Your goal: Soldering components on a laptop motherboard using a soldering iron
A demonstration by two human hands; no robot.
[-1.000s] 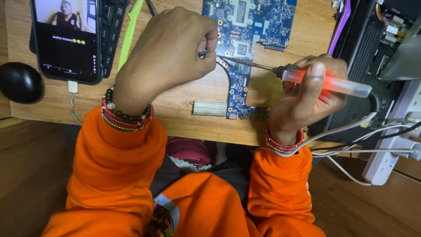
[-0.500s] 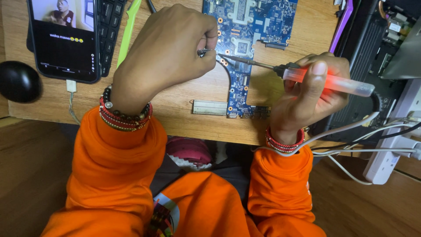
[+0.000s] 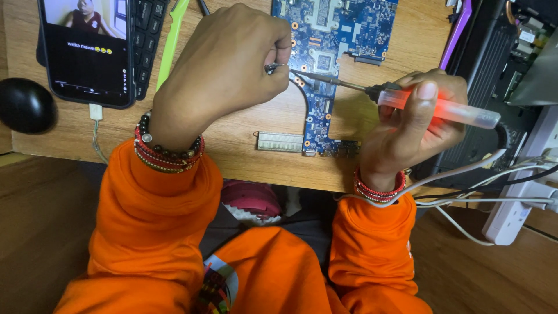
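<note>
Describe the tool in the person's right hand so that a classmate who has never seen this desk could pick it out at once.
Start at the blue circuit board on the wooden desk. Just right of it, the right hand grips a soldering iron, its metal tip reaching the board near the left hand. Its translucent handle, glowing red-orange, sets it apart.

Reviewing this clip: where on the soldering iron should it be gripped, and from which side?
Grip the soldering iron on its translucent red barrel, behind the dark collar, coming from the right, as the right hand does. The long metal tip points left toward the blue circuit board and the left hand, so that end is probably hot; the cord trails off right.
</note>
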